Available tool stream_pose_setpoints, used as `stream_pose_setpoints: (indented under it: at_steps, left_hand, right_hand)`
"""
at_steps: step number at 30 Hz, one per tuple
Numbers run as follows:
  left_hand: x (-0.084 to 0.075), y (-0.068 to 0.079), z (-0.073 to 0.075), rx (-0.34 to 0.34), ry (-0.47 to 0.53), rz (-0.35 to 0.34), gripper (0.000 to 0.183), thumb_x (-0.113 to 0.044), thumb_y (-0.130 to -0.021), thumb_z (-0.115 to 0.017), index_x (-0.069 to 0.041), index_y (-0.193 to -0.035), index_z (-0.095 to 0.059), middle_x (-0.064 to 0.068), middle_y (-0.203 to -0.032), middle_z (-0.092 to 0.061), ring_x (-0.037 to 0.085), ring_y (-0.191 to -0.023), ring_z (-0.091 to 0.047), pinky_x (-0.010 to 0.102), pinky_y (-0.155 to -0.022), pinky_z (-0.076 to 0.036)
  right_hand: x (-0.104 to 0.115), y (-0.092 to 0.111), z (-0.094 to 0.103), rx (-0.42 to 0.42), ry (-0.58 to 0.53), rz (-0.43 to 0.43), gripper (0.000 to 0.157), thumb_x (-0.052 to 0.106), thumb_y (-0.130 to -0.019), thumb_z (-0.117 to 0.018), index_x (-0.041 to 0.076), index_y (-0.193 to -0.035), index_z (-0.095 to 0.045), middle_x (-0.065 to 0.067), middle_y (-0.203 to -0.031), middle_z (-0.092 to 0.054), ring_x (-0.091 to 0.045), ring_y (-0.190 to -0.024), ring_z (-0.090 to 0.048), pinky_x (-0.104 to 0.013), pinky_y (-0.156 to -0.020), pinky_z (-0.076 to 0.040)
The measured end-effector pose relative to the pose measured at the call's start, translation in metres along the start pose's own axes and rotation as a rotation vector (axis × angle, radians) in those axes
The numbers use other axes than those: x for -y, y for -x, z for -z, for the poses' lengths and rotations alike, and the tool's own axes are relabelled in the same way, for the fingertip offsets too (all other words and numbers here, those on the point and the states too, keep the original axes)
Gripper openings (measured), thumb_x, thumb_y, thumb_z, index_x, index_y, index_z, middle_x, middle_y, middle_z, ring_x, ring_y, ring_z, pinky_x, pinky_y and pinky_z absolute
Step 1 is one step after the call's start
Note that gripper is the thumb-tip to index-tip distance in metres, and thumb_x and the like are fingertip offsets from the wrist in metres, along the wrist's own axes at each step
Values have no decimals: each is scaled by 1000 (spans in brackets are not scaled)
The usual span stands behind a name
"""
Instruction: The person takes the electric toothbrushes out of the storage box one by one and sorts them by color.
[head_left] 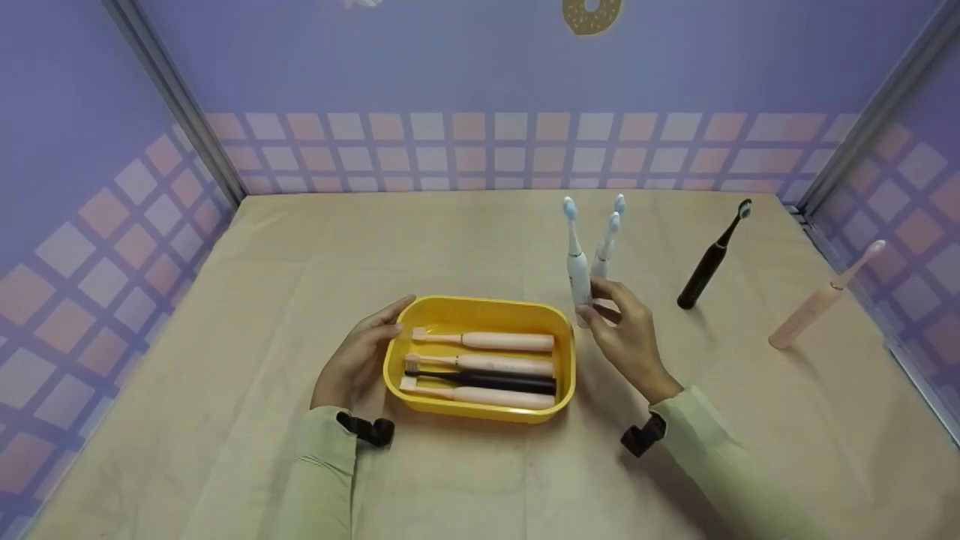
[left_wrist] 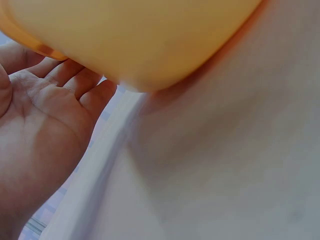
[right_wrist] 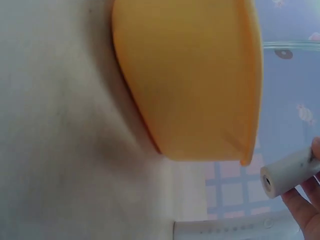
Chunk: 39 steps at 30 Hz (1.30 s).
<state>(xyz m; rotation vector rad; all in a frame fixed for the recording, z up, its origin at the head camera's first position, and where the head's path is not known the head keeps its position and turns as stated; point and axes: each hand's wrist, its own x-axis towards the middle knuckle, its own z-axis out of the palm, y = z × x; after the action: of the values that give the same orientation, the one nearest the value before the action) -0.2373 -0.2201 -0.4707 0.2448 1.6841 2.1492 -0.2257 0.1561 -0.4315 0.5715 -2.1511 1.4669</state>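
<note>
A yellow box (head_left: 480,411) holds several electric toothbrushes lying side by side: pink ones such as the pink toothbrush (head_left: 506,342) at the back, and a black toothbrush (head_left: 517,384). My left hand (head_left: 358,352) grips the box's left end, thumb at the rim and fingers along the outer wall. Above the table by the box's right end, my right hand (head_left: 626,330) pinches a white electric toothbrush (head_left: 577,277) by its lower handle, its head pointing up. The right wrist view shows the base of this white toothbrush (right_wrist: 287,172) off the table, beside the box wall (right_wrist: 195,80).
Two more white toothbrushes (head_left: 604,251) stand upright just behind my right hand, overlapping each other. Farther right stand a black toothbrush (head_left: 703,274) and a pink toothbrush (head_left: 810,313). Tiled-pattern walls (head_left: 510,150) border the cloth-covered table (head_left: 360,247) at the back and sides.
</note>
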Motion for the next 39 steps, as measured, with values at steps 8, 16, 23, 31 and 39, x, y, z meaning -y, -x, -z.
stream_pose_setpoints:
  at_steps: [8, 16, 23, 31, 39]
  left_hand:
    - [0, 0, 1, 17, 17, -14, 57, -7, -101, -39, -12, -155, -21, 7, -160, -20, 25, -141, -35, 37, -112, -37]
    - [0, 0, 0, 5, 24, -13, 57, -7, -100, -39, -11, -154, -21, 6, -161, -20, 26, -143, -32, 35, -112, -36]
    - [0, 0, 0, -7, 20, -10, 56, -7, -101, -39, -10, -154, -22, 9, -160, -22, 24, -141, -36, 35, -112, -37]
    - [-1, 0, -1, -3, 18, -5, 56, -6, -100, -38, -12, -154, -22, 7, -160, -22, 25, -141, -34, 37, -114, -34]
    - [-2, 0, -2, 17, 9, -10, 58, -3, -100, -35, -10, -155, -19, 6, -162, -15, 29, -144, -27, 39, -115, -32]
  right_hand:
    - [-10, 3, 3, -88, 16, 18, 38, -5, -84, -67, -7, -121, -60, -18, -110, -64, -4, -102, -59, -32, -87, -57]
    - [-17, 4, 3, -141, 47, 3, 37, -11, -83, -64, -10, -120, -58, -21, -111, -61, -4, -103, -58, -30, -87, -57]
    - [-21, 6, 6, -176, 24, 9, 36, -8, -84, -66, -6, -119, -60, -16, -112, -61, -5, -103, -59, -24, -87, -56]
    - [-25, 7, 10, -199, 36, -8, 35, -6, -87, -63, -6, -122, -58, -15, -116, -60, -5, -107, -57, -27, -91, -55]
    - [-30, 6, 14, -217, 15, -49, 38, -7, -88, -62, -9, -124, -54, -19, -119, -58, -3, -107, -56, -21, -92, -53]
